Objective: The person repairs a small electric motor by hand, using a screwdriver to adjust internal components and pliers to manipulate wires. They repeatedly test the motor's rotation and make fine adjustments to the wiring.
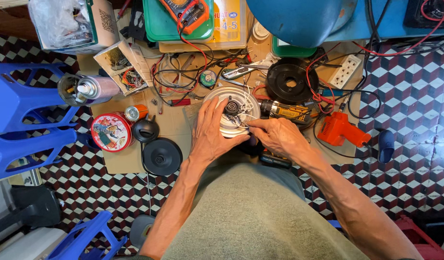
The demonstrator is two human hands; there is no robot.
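A white round housing [230, 118] is steadied at the cardboard's [176, 126] centre by the left hand [210, 135], fingers spread flat; the right hand [277, 136] is pinched on its wires (tool unclear). A round red tin [111, 132] is seen left, a green box [169, 21] above, on checkered floor tiles [414, 96].

You've got two hands on the job, left hand [208, 132] and right hand [278, 137], both at one white round housing [230, 111]. I count two black discs: black ring [291, 82] up top, black base [162, 156] lower left. One orange soldering gun [341, 130], one round red tin [111, 132], one spray can [87, 89], one multimeter [187, 13], two blue stools [25, 115].
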